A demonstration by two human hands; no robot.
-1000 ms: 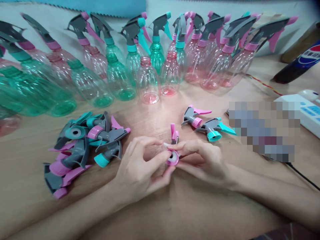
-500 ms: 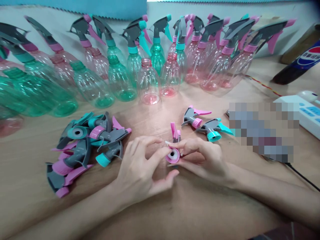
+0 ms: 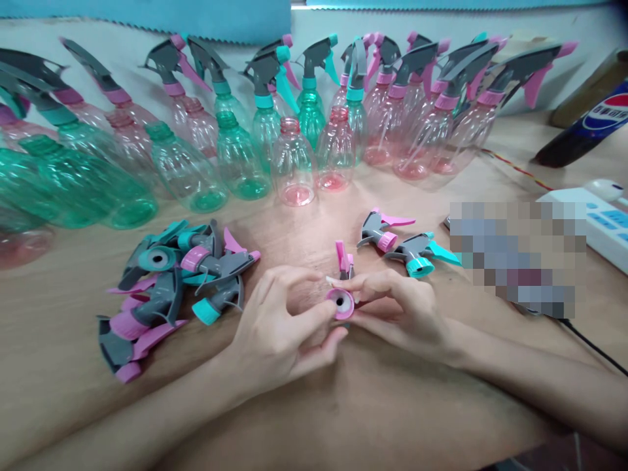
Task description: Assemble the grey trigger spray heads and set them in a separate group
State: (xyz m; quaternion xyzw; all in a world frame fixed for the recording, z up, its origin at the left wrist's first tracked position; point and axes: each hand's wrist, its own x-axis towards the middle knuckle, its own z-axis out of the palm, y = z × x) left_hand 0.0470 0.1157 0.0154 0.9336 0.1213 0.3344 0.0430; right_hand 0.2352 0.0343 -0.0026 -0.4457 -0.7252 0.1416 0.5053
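Observation:
My right hand [image 3: 400, 311] pinches a pink-and-grey trigger spray head [image 3: 349, 305], whose pink collar faces up toward me and shows a white inside with a dark hole. The pink trigger points away from me. Curved around the left side of the collar is my left hand [image 3: 279, 327], fingers apart, one fingertip at the collar's rim. To its left lies a pile of spray heads [image 3: 157, 314] in grey, pink and teal. Just beyond my right hand rest a pink spray head [image 3: 380, 234] and a teal spray head [image 3: 419, 255].
Rows of green and pink clear bottles [image 3: 294, 163] stand along the back, several with spray heads on, others open-necked. On the right are a dark cola bottle [image 3: 583, 134], a white power strip [image 3: 593, 219], a blurred-out object [image 3: 515, 258] and a black cable [image 3: 593, 343].
The left fingertip has shifted slightly down along the collar's rim, and the left thumb sits a little lower-left. The right hand keeps its hold on the spray head. The view has shifted slightly.

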